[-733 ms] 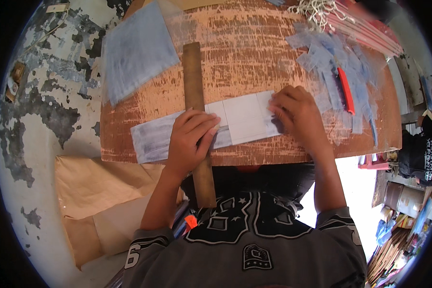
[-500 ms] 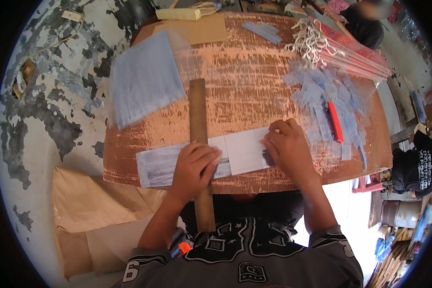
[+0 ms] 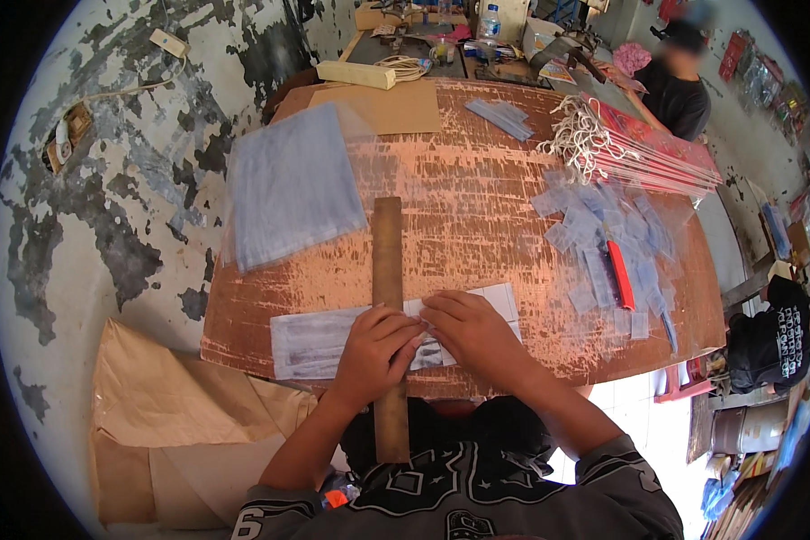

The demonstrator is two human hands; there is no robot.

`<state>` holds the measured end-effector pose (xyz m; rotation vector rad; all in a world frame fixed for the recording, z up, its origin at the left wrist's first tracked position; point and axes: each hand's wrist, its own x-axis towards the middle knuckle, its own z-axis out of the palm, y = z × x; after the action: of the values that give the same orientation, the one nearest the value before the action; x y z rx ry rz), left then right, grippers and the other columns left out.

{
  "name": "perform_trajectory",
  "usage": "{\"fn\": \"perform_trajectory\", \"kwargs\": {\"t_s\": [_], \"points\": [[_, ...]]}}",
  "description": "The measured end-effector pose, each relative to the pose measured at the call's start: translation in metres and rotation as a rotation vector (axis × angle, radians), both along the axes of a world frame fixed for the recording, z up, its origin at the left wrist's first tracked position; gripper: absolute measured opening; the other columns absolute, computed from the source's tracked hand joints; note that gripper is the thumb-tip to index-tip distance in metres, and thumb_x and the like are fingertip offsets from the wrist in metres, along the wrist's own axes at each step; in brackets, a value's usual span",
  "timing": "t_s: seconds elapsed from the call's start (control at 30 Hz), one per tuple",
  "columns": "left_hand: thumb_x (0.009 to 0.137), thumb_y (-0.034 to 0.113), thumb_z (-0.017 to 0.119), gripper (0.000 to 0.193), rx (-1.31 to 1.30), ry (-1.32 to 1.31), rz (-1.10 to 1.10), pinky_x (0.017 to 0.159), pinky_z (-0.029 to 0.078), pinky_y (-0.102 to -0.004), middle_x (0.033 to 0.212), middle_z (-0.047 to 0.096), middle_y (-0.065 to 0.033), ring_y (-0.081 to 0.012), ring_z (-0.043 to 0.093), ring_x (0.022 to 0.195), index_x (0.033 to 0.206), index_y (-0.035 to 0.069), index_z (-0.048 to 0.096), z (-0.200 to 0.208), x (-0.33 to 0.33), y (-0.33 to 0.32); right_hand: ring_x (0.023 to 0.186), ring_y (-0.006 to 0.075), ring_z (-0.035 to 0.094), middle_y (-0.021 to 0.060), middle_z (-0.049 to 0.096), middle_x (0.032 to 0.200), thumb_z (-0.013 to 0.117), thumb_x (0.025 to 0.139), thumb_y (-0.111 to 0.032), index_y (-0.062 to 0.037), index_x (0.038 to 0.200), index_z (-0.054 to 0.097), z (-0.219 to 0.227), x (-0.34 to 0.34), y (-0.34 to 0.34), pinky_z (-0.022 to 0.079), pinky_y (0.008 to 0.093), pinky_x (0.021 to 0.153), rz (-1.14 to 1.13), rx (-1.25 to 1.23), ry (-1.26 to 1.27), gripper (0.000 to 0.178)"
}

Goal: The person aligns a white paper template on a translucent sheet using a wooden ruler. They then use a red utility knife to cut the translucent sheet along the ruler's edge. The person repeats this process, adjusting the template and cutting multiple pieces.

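Observation:
A clear bluish plastic strip (image 3: 308,344) lies across the near edge of the table, over a white ruled card (image 3: 498,301) that shows at its right. A long wooden ruler (image 3: 388,247) crosses the strip and juts past the table edge toward me. My left hand (image 3: 376,353) is closed over the ruler, its fingers pressing it down on the plastic. Right beside it, my right hand (image 3: 471,331) has its fingers pinched together at the plastic by the ruler's right side; its fingertips are partly hidden.
A stack of clear plastic sheets (image 3: 297,189) lies at left. At right, a red cutter (image 3: 620,274) rests on loose plastic pieces (image 3: 594,238). Red bundles with white cords (image 3: 639,157) are behind them. Brown cardboard (image 3: 391,108) lies at the back. A person (image 3: 679,94) sits far right.
My right hand has moved left from the card's far end to beside my left hand, leaving the card's right end uncovered. My left hand stays on the ruler. The view has tilted up.

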<state>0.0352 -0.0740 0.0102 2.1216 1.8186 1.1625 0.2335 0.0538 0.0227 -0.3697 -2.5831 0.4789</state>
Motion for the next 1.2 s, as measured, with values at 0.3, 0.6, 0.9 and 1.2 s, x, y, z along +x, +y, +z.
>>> {"fn": "perform_trajectory", "kwargs": {"t_s": [0.3,0.6,0.9,1.2], "points": [[0.1,0.015,0.078,0.021,0.037,0.052,0.016,0.109,0.051,-0.0492,0.116,0.079,-0.0071,-0.031,0.069,0.116,0.118,0.006,0.083,-0.003,0.0,-0.001,0.14,0.0326,0.062,0.0133,0.07,0.138,0.072,0.096,-0.011,-0.0031,0.132,0.072,-0.014,-0.002,-0.002,0.051,0.0473,0.115,-0.021,-0.047,0.045,0.037],[0.101,0.016,0.077,0.02,0.04,0.06,0.015,0.111,0.051,-0.0518,0.116,0.079,-0.0073,-0.0308,0.069,0.116,0.117,0.005,0.083,-0.002,0.001,-0.001,0.139,0.0323,0.061,0.0128,0.068,0.137,0.071,0.096,-0.011,-0.0029,0.138,0.071,-0.018,-0.003,-0.001,0.051,0.0467,0.115,-0.009,-0.023,0.03,0.043],[0.1,0.017,0.078,0.02,0.026,0.063,0.01,0.114,0.05,-0.0526,0.116,0.078,-0.0073,-0.0314,0.069,0.116,0.116,0.005,0.083,-0.003,0.0,-0.002,0.138,0.0332,0.061,0.0128,0.067,0.138,0.072,0.095,-0.009,-0.0036,0.139,0.071,-0.015,-0.002,-0.002,0.051,0.0473,0.114,-0.02,-0.053,0.016,0.044],[0.1,0.014,0.077,0.019,0.024,0.04,0.021,0.115,0.05,-0.0531,0.118,0.078,-0.0103,-0.0355,0.07,0.117,0.115,0.005,0.081,-0.002,0.001,-0.004,0.139,0.0335,0.061,0.0123,0.067,0.139,0.072,0.096,-0.007,-0.0037,0.139,0.072,-0.015,-0.003,-0.002,0.051,0.048,0.114,-0.008,-0.06,0.009,0.043]]}}
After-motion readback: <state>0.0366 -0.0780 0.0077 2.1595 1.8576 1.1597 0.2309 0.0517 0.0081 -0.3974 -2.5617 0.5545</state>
